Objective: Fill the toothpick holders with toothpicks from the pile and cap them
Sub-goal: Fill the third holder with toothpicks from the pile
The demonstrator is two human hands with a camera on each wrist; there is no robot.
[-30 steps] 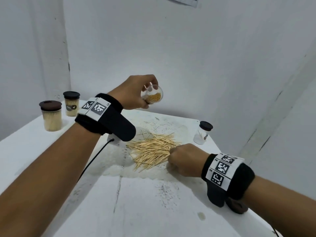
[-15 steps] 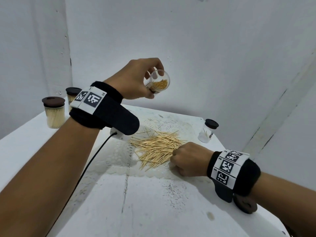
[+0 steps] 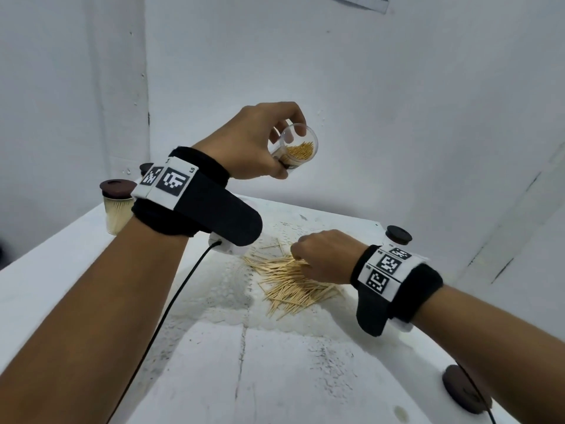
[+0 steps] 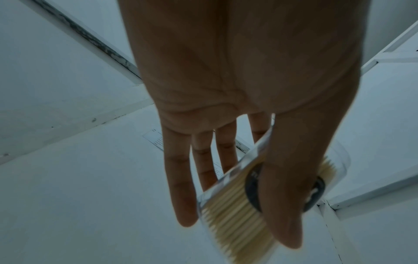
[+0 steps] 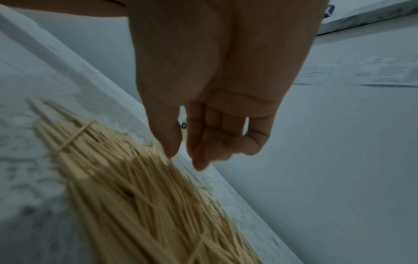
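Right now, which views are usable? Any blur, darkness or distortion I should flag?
Head view: bright, sharp, wide-angle bend at the edges; toothpick pile and open holder read clearly. Left wrist view: dim, left hand backlit and dark, holder soft. Right wrist view: dim, motion-smeared pile, right hand underexposed.

- I am seeing even, bright light in the head view; straight wall edges are bowing toward the frame borders.
- I am getting dim, bluish wrist views, with each palm lying in shadow.
- Motion blur is smearing the toothpick pile (image 5: 144, 201) in the right wrist view.
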